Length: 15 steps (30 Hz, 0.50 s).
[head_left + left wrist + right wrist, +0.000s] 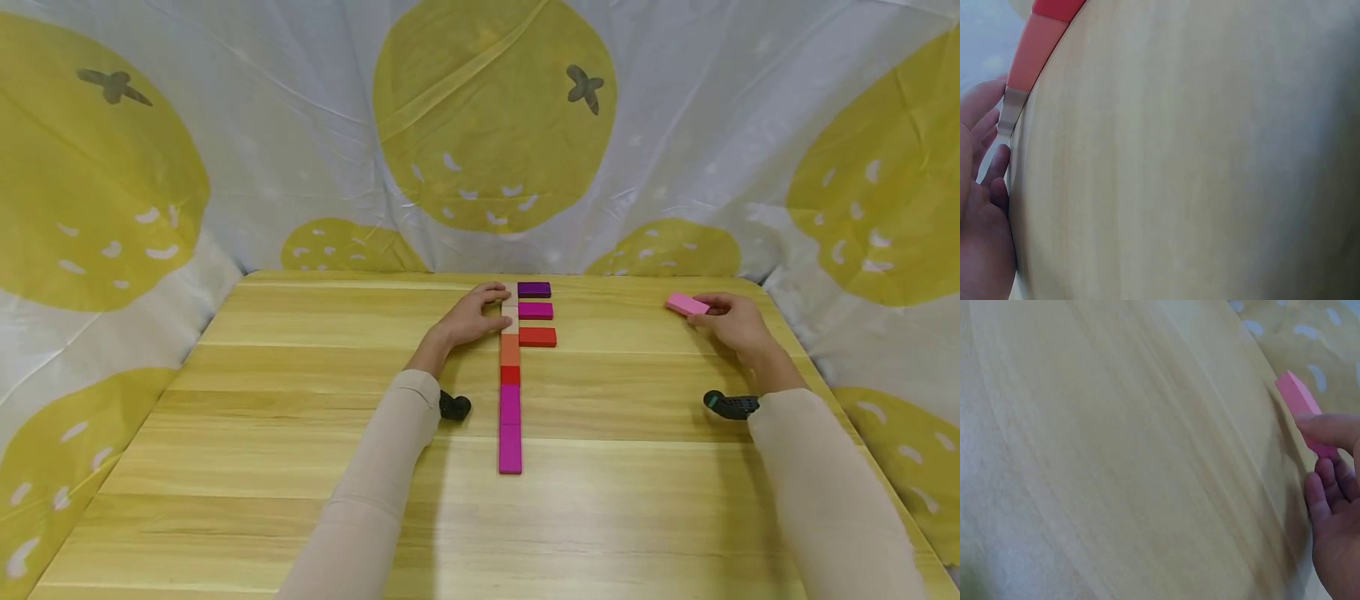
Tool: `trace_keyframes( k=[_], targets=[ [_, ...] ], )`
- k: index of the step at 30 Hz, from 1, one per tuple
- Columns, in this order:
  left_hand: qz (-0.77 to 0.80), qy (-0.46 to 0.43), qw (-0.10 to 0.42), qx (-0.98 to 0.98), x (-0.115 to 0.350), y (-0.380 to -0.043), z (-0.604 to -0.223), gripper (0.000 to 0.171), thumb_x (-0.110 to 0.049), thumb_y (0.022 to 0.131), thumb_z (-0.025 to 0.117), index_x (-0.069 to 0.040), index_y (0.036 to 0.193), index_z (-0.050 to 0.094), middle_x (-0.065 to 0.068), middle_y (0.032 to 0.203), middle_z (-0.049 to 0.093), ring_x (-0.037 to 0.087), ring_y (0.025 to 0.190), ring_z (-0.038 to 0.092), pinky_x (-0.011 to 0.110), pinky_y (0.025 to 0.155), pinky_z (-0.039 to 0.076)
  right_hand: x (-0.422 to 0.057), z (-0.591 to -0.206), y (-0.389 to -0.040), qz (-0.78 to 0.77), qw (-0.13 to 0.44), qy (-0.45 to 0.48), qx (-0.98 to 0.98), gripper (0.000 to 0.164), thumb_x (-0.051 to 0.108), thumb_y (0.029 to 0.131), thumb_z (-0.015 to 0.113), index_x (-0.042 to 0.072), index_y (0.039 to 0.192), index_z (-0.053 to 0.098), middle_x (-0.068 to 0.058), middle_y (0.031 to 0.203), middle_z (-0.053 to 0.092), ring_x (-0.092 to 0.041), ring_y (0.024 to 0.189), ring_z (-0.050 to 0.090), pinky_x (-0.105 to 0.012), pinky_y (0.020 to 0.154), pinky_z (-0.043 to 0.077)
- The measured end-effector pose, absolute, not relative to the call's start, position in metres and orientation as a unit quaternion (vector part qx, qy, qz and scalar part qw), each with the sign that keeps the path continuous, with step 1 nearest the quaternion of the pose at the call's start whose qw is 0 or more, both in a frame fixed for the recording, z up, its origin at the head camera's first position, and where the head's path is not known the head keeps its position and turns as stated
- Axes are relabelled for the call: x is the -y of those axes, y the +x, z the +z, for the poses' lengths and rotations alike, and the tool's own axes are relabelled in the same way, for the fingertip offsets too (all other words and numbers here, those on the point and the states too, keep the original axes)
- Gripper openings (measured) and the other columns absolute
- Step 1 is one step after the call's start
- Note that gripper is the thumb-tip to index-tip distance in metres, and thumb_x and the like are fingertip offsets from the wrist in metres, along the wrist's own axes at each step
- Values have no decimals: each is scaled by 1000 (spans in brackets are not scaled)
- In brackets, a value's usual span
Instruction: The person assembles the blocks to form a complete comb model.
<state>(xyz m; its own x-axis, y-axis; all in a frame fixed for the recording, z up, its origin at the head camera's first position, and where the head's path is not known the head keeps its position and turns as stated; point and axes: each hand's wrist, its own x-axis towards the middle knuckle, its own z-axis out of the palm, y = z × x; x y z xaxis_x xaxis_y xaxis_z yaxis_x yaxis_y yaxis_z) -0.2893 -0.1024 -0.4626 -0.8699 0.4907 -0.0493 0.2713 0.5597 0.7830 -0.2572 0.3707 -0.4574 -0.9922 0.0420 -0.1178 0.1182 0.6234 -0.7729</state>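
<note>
A straight column of flat domino blocks lies on the table, with magenta blocks (510,437) at the near end, then a red block (510,375), an orange block (510,349) and beige blocks (510,321) at the far end. My left hand (472,315) rests against the beige part from the left, thumb and fingertips touching it. Branching off to the right are a purple block (534,289), a magenta block (536,311) and a red block (537,337). Over at the right, my right hand (735,321) pinches a pink domino block (1298,395) between thumb and fingers, tilted above the table.
The wooden table (300,417) ends at the back against a hanging cloth (322,125) with yellow fruit prints. Black wrist devices (731,406) stick out inward from both sleeves. Table surface stretches between the block column and my right hand.
</note>
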Motion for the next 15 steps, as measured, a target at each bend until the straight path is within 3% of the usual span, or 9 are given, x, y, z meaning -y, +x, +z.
trace_keyframes(
  k=[7, 15],
  targets=[
    [413, 218, 130, -874, 102, -289, -462, 60, -23, 101, 70, -6, 155, 49, 8, 165, 30, 28, 150, 30, 40, 121, 26, -365, -446, -257, -430, 63, 8, -900, 61, 32, 101, 70, -4, 147, 53, -23, 135, 54, -27, 109, 47, -22, 79, 41],
    [420, 215, 132, -872, 103, -288, -461, 60, -22, 101, 70, -5, 154, 49, 9, 165, 30, 28, 150, 32, 39, 121, 26, -346, -437, -258, -439, 82, -36, -894, 55, 26, 100, 73, -4, 143, 58, -19, 126, 57, -23, 101, 51, -24, 75, 48]
  ],
)
